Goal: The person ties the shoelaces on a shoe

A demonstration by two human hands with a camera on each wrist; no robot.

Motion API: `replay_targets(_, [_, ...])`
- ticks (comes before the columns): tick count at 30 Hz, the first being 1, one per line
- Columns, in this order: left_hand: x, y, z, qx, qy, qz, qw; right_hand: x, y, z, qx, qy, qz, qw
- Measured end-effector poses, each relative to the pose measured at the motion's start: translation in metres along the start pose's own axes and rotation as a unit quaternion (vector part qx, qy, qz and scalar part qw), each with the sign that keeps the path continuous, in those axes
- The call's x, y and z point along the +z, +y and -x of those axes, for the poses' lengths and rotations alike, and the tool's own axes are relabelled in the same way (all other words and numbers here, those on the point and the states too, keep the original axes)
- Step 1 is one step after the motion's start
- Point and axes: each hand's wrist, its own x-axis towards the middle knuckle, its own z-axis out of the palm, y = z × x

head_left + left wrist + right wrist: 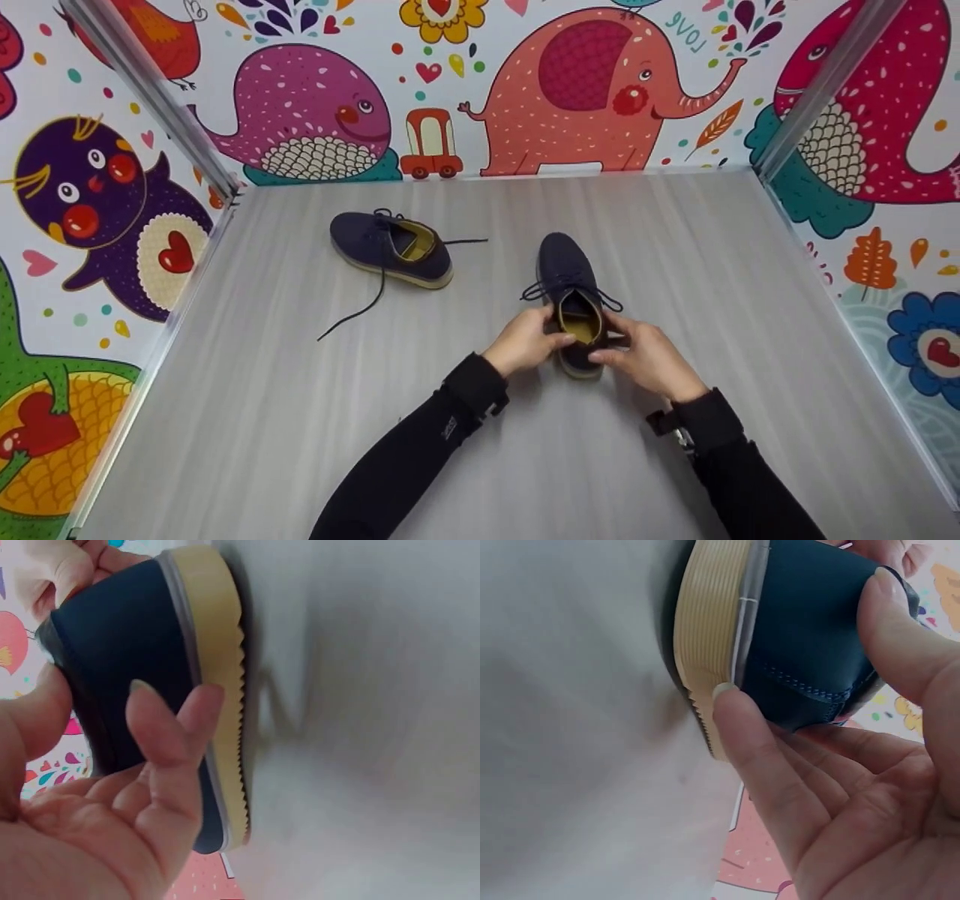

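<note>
A dark blue lace-up shoe [562,259] stands on the grey floor, its toe pointing away and its laces [574,285] tied in a bow. Around its left side my left hand [525,343] holds it, thumb at the collar, with fingers along the upper and the tan sole [217,637] in the left wrist view. My right hand [651,358] grips the other side near the heel. In the right wrist view that thumb [889,615] presses the back of the upper, and a fingertip touches the sole's edge.
To the left lies a matching blue shoe [358,238], toe to the left, its lace [381,289] untied and trailing over the floor [262,420]. Low walls with cartoon animals, such as an elephant [577,90], enclose the floor on the left, back and right.
</note>
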Motion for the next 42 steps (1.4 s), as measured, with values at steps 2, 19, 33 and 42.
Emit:
replay_targets(2, [-0.001,0.001,-0.01,-0.004,0.005,0.001,1.0,-0.004,0.003,-0.009,0.006,0.002,0.005,1.0])
replay_targets(19, [-0.009,0.013,-0.089,-0.04,0.037,-0.022,0.9983,-0.031,0.031,-0.077,0.02,0.026,-0.011,0.999])
replay_targets(33, [-0.01,0.01,-0.113,-0.031,0.057,-0.012,0.9978,-0.039,0.038,-0.096,0.009,0.025,-0.016,1.0])
replay_targets(42, [-0.01,0.011,-0.115,-0.043,0.048,-0.008,0.9979,-0.039,0.04,-0.098,0.013,0.022,-0.009,1.0])
